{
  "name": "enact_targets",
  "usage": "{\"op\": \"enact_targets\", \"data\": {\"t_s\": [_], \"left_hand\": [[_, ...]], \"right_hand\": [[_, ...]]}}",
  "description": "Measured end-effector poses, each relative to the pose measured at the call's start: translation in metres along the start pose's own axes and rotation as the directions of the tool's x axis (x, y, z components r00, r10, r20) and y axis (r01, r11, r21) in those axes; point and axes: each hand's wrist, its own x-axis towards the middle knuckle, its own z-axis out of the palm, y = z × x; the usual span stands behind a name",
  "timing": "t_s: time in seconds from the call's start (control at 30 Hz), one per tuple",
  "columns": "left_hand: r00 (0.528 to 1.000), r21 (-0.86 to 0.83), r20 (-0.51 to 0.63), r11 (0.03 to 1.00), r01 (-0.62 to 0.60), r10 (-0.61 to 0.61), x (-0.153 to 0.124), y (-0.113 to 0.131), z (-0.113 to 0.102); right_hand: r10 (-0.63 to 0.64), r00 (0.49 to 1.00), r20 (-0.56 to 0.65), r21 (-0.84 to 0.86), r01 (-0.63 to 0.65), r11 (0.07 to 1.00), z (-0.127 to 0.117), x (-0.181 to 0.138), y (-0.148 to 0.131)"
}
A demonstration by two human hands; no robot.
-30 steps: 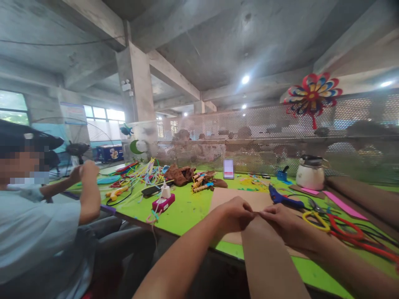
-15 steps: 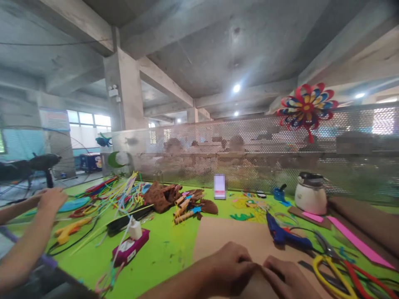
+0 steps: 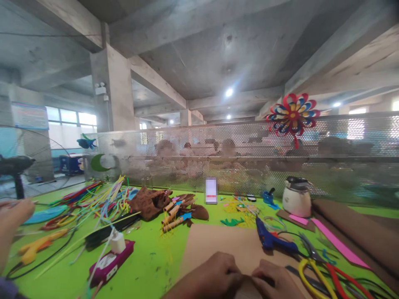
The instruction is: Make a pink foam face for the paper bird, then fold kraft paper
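Brown paper [image 3: 247, 287] pinched between two bare hands, low in front of the person.
The left hand [image 3: 216, 272] and right hand [image 3: 276, 279], fingers curled, grip its upper edge close together (most of the piece drops below view, so its full shape is hidden). Beyond them a smooth, flat tan sheet [image 3: 215, 238] lies on the bright green table [image 3: 149, 265]. Near the sheet's right side sit a blue plastic glue gun [image 3: 276, 241] and a rounded yellow handle loop [image 3: 301, 272]; farther left, crinkled brown material [image 3: 148, 203] lies heaped.
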Motion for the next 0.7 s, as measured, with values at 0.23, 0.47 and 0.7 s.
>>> {"op": "enact_targets", "data": {"t_s": [0.23,0.47,0.7], "left_hand": [[0.986,-0.297,0.073,0.941,0.163,-0.147,-0.003,0.017,-0.010],[0.990,-0.324,0.087,0.936,0.137,-0.115,-0.002,0.013,-0.009],[1.000,-0.182,-0.014,0.983,0.013,-0.016,0.007,0.001,-0.001]], "right_hand": [[0.031,0.999,-0.023,0.155,-0.027,0.988,-0.007,-0.004,-0.022],[0.014,1.000,0.016,0.116,-0.016,0.993,-0.011,-0.006,-0.026],[-0.015,1.000,-0.015,-0.021,0.014,1.000,-0.011,-0.004,-0.026]]}}
